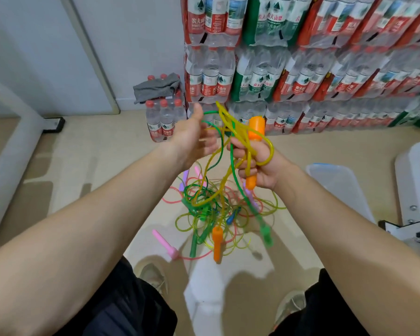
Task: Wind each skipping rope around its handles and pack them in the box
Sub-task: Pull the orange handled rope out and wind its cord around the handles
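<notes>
My right hand [257, 166] grips an orange handle [255, 128] upright, with yellow rope [224, 122] looped over my fingers. Beside it, my left hand [194, 137] is raised with thumb up and fingers spread among green rope [216, 132] and yellow rope strands; whether it pinches one I cannot tell. A second orange handle [216, 243] dangles below. On the floor lies a tangled pile of ropes [211, 204] with green handles [194, 246], a pink handle [164, 243] and a blue handle [231, 218]. A clear plastic box [337, 185] sits at right.
Stacked packs of bottled water [301, 64] line the back wall, with a smaller pack [164, 122] and a grey cloth [157, 87] on it. White frame parts [412, 202] stand at right, a white tube [7, 146] at left. My shoes [153, 275] are below.
</notes>
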Tool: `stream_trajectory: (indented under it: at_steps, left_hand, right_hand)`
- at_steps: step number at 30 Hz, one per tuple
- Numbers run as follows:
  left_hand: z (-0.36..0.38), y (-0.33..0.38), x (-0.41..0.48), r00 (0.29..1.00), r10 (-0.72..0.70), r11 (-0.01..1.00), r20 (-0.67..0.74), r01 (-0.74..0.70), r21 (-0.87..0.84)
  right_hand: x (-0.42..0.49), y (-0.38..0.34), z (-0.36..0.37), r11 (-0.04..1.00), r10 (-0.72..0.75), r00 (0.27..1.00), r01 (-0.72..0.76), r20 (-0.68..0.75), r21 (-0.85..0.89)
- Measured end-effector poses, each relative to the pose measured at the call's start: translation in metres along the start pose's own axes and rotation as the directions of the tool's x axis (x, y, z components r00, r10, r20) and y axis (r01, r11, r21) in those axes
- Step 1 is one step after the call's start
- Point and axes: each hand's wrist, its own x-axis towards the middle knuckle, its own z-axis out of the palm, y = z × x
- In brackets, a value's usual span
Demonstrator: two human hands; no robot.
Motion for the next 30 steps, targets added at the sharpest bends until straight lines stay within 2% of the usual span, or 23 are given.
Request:
stream_trajectory:
  at_steps: [2,3,5,7,9,13,16,19,21,23,26,28,30]
  left_hand:
    - [-0.002,-0.009,-0.011,0.971,-0.080,0.941,0.223,0.000,0.339]
    - [-0.002,-0.014,-0.017,0.939,-0.096,0.892,0.331,-0.066,0.447]
    - [-0.001,-0.028,-0.022,0.888,-0.021,0.810,0.460,-0.255,0.528]
    - [0.000,-0.037,-0.020,0.889,0.129,0.795,0.438,-0.357,0.490]
    - [0.000,-0.040,-0.019,0.895,0.210,0.810,0.394,-0.385,0.442]
    - [0.004,-0.042,-0.022,0.891,0.221,0.804,0.396,-0.396,0.443]
    - [0.007,-0.041,-0.023,0.907,0.264,0.800,0.328,-0.396,0.450]
    - [0.006,-0.034,-0.019,0.941,0.211,0.863,0.265,-0.307,0.401]
    - [0.001,-0.026,-0.015,0.940,0.216,0.867,0.264,-0.309,0.390]
    - [-0.007,-0.019,-0.012,0.924,0.205,0.817,0.322,-0.343,0.464]
    - [-0.023,-0.016,-0.004,0.905,0.066,0.762,0.420,-0.318,0.565]
    - [-0.032,-0.014,0.002,0.913,0.026,0.746,0.407,-0.290,0.600]
    - [-0.041,-0.011,0.006,0.927,0.033,0.673,0.373,-0.296,0.677]
  right_hand:
    - [0.003,-0.005,-0.002,0.993,-0.069,0.996,0.074,-0.050,0.093]
    - [0.003,-0.008,-0.002,0.986,-0.094,0.992,0.104,-0.082,0.129]
    - [0.004,-0.011,-0.004,0.975,-0.129,0.979,0.155,-0.159,0.160]
    - [0.005,-0.012,-0.004,0.971,-0.166,0.959,0.200,-0.227,0.133]
    - [0.005,-0.014,-0.006,0.967,-0.206,0.929,0.242,-0.308,0.082]
    - [0.001,-0.021,-0.011,0.951,-0.288,0.869,0.308,-0.402,-0.016]
    - [-0.004,-0.025,-0.011,0.949,-0.297,0.856,0.314,-0.424,-0.029]
    - [-0.007,-0.029,-0.015,0.960,-0.250,0.873,0.278,-0.419,0.007]
    - [-0.008,-0.029,-0.020,0.967,-0.217,0.885,0.251,-0.412,0.031]
    - [-0.008,-0.029,-0.024,0.971,-0.194,0.888,0.235,-0.416,0.049]
    - [-0.010,-0.030,-0.029,0.975,-0.160,0.895,0.210,-0.416,0.077]
    - [-0.011,-0.032,-0.034,0.980,-0.121,0.899,0.177,-0.421,0.096]
    - [-0.013,-0.033,-0.040,0.983,-0.090,0.906,0.148,-0.415,0.110]
